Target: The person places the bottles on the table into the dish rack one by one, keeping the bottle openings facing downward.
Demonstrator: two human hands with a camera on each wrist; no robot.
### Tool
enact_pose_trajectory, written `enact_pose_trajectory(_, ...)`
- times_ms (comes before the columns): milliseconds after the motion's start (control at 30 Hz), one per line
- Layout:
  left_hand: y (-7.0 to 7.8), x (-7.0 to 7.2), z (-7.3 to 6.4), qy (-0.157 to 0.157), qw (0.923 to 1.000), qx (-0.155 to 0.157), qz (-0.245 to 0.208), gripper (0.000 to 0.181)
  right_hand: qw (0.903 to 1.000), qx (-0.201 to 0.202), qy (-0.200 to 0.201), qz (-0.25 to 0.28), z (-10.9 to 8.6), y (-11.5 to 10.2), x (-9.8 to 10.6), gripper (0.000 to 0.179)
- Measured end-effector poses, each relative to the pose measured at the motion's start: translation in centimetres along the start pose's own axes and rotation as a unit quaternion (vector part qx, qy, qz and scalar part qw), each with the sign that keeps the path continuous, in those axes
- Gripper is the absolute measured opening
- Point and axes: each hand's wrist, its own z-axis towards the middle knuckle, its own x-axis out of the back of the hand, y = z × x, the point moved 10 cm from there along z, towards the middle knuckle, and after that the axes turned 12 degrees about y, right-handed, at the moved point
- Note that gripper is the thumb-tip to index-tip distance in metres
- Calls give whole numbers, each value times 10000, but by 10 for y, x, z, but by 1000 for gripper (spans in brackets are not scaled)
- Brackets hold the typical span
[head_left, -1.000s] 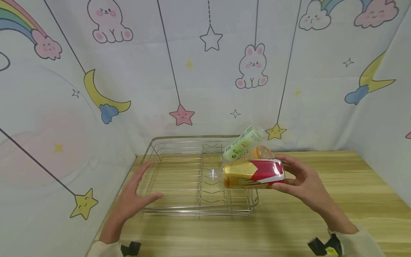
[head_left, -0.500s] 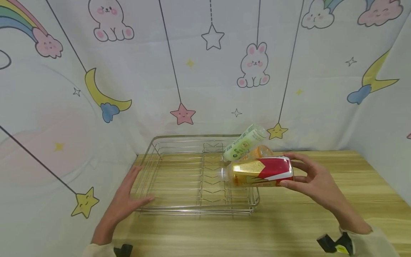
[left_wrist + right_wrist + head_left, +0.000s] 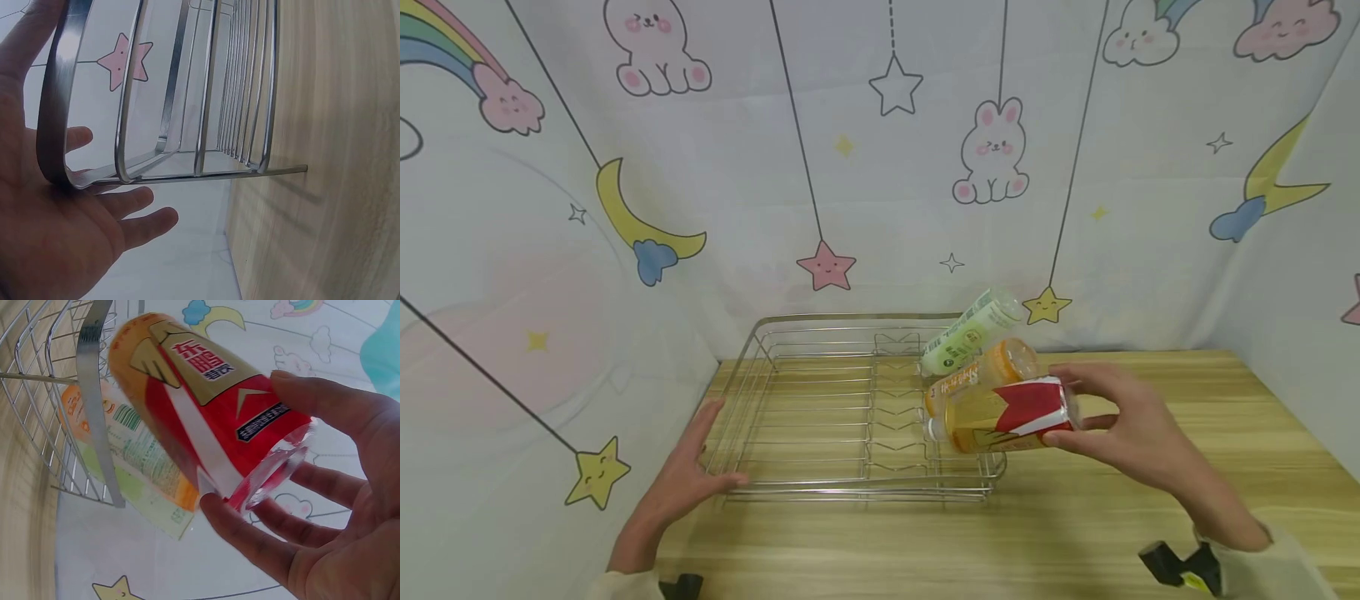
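My right hand (image 3: 1138, 429) pinches the base of a red and gold drink bottle (image 3: 1000, 417) between thumb and fingers. The bottle lies nearly level over the right end of a wire dish rack (image 3: 850, 484), its white cap pointing left. Behind it, an orange-labelled bottle (image 3: 1011, 360) and a green-labelled bottle (image 3: 966, 337) lean on the rack's right side, bases tipped up to the right. At the rack's left front corner is my left hand (image 3: 681, 479), thumb and fingers spread. The left wrist view has the rack's flat metal rim (image 3: 59, 100) running across that hand's palm side.
The rack stands on a wood-grain table (image 3: 880, 550). A white cloth (image 3: 895, 183) printed with stars, moons and animals hangs close behind it, with more cloth at left and right. Black wrist mounts (image 3: 1183, 568) sit at the sleeves.
The right hand has drawn the red and gold bottle rightward, then lowered it toward the rack, uncovering more of the orange-labelled bottle. My left hand has shifted left and down to the rack corner.
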Motion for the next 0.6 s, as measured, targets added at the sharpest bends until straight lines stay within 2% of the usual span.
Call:
enact_pose_trajectory(300,-3,-1,-2,-83,9998,29,-179,115,9988,-9,-344,-358,2,-9,-15,68)
enact_pose_trajectory(600,-10,-3,-6,-225,9985,480,117,116,9981,-43,-393,-481,3,-11,-20,65)
